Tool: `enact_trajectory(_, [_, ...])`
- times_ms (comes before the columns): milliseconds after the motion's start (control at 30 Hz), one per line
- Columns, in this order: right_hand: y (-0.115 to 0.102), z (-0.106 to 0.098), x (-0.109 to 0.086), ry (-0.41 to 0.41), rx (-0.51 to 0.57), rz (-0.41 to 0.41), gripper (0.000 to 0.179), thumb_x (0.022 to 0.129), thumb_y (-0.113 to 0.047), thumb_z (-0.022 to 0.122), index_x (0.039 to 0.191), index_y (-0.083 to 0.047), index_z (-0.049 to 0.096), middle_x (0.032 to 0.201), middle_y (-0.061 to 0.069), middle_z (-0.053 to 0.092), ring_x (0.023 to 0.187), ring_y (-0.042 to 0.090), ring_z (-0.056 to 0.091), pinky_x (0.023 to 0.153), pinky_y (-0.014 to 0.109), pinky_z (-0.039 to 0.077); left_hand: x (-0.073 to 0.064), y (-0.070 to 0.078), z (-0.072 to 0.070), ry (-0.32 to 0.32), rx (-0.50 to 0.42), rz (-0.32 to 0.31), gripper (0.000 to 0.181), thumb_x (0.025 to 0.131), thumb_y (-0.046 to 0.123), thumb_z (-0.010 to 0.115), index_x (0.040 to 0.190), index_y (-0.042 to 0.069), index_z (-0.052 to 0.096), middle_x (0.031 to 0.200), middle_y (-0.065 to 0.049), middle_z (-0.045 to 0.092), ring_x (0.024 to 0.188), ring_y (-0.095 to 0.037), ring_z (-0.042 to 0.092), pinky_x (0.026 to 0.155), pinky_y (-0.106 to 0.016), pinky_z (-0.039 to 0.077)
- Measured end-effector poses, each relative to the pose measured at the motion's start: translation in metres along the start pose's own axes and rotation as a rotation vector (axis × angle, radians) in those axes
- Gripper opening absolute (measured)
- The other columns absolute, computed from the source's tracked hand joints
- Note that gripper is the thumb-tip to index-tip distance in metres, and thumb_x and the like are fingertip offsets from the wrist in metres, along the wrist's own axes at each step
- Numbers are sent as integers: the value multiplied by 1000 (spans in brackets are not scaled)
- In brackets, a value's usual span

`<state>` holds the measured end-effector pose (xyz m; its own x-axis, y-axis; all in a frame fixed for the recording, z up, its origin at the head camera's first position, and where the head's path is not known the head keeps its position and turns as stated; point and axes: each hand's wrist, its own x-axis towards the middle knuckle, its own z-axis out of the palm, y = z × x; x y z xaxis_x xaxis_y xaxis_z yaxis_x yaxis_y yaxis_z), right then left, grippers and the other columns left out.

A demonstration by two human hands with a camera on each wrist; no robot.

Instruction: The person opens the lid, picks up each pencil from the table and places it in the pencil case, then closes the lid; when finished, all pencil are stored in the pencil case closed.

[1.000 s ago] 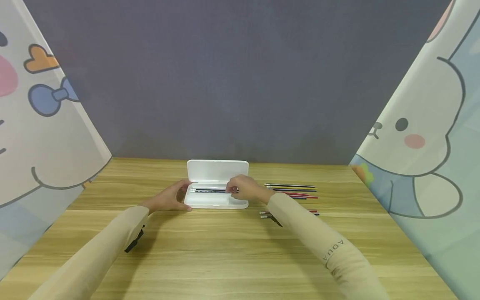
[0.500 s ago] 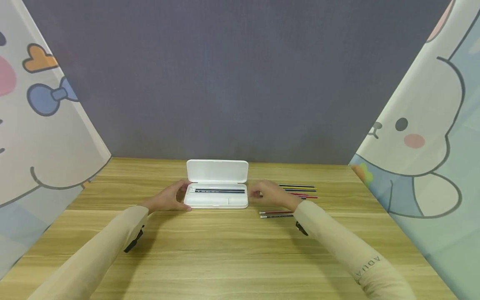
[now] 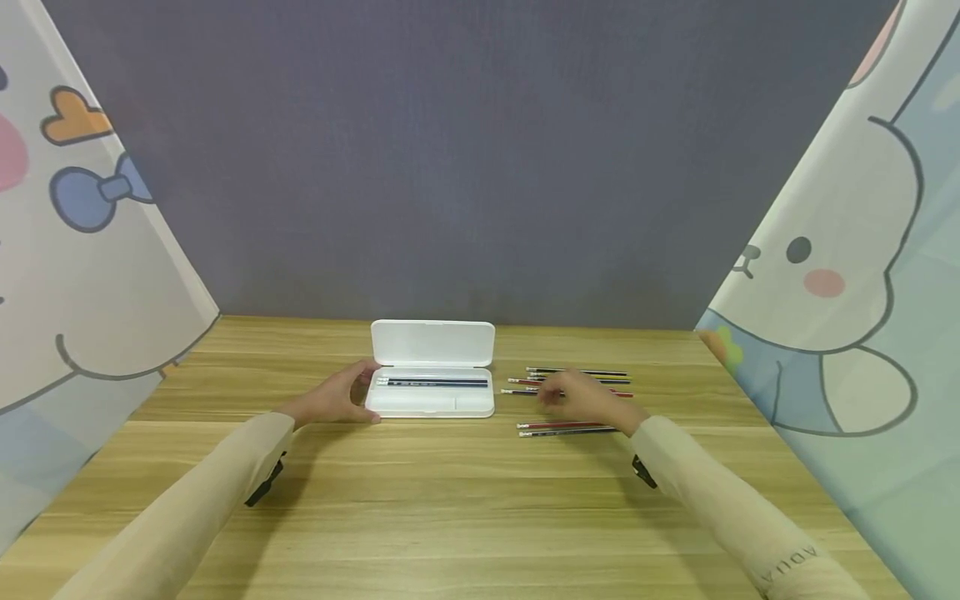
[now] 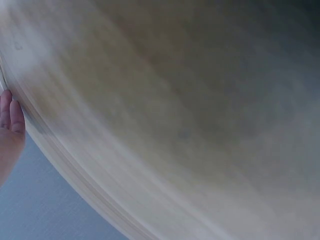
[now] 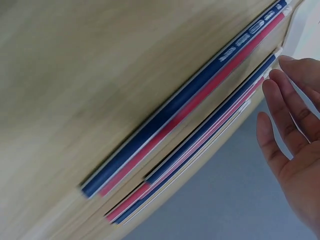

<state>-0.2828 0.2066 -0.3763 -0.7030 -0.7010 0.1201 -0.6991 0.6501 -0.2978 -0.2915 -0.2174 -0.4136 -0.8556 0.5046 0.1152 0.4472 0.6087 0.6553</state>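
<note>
A white pencil case (image 3: 412, 404) lies with its lid (image 3: 432, 343) raised; dark pencils (image 3: 435, 382) lie side by side along the back of its tray. My left hand (image 3: 335, 397) holds the case's left end, thumb at the front corner and fingers at the back. Only some of its fingers (image 4: 15, 117) show in the left wrist view. Over a group of loose pencils (image 3: 581, 372) right of the case is my right hand (image 3: 581, 397). The right wrist view shows its fingers spread and loosely bent beside the eraser ends, with nothing seen held.
Nearer the front lie a red pencil (image 3: 558, 425) and a dark pencil (image 3: 566, 432), side by side. The wooden table (image 3: 420, 500) ends at a grey surface (image 3: 465, 167) behind. Cartoon-printed cloths (image 3: 825, 358) flank both sides.
My right hand has left the pencil case and moved right to the loose pencils, uncovering the dark pencils in the tray. My left hand stays at the case's left end.
</note>
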Motion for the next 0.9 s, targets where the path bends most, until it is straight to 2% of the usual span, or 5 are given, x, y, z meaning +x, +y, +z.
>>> enact_trajectory(233, [5, -7, -18, -34, 33, 43, 12, 78, -6, 69, 90, -6, 68, 86, 5, 67, 73, 14, 60, 63, 21, 48, 0, -1, 0, 1, -15, 3, 83, 64, 24, 83, 129, -3, 39, 115, -19, 56, 108, -34, 52, 96, -53, 35])
enact_trajectory(367, [10, -8, -26, -36, 36, 64, 12, 78, -6, 69, 90, -6, 67, 86, 3, 67, 74, 13, 60, 64, 23, 50, -1, -2, 0, 2, -20, 4, 84, 64, 25, 83, 129, -2, 39, 116, -20, 56, 109, -35, 51, 97, -54, 35])
enact_trajectory(733, [19, -4, -36, -62, 96, 38, 11, 78, -3, 68, 88, -6, 67, 87, 4, 66, 75, 10, 60, 66, 25, 51, 0, -4, 1, 5, -25, 13, 84, 63, 25, 83, 129, -3, 38, 117, -20, 55, 110, -35, 51, 98, -53, 34])
enact_trajectory(900, [20, 0, -37, -49, 77, 15, 12, 77, -1, 68, 87, -7, 67, 86, 3, 67, 73, 7, 60, 64, 20, 50, 0, -4, 1, 1, -28, 11, 84, 64, 24, 83, 130, -3, 38, 117, -21, 55, 110, -35, 51, 98, -54, 34])
